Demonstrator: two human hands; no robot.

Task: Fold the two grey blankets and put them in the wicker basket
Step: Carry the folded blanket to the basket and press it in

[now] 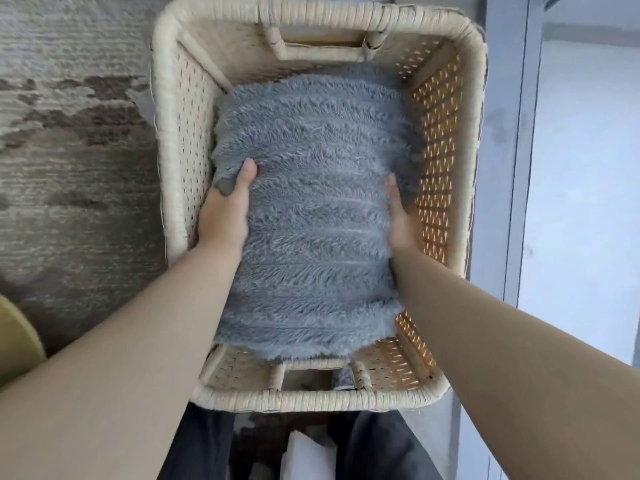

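A folded, fluffy grey blanket point(315, 209) sits inside the pale wicker basket point(166, 140), filling most of its floor. My left hand point(225, 209) grips the blanket's left side, thumb on top and fingers tucked beneath. On the blanket's right edge my right hand point(398, 216) holds it the same way, close to the basket's right wall. Whether another blanket lies underneath is hidden.
The basket stands on a grey-brown patterned rug point(69, 168). A grey frame and pale floor point(588, 168) run along the right. A yellowish object point(17, 341) shows at the left edge. My dark trousers point(207, 445) are just below the basket's near rim.
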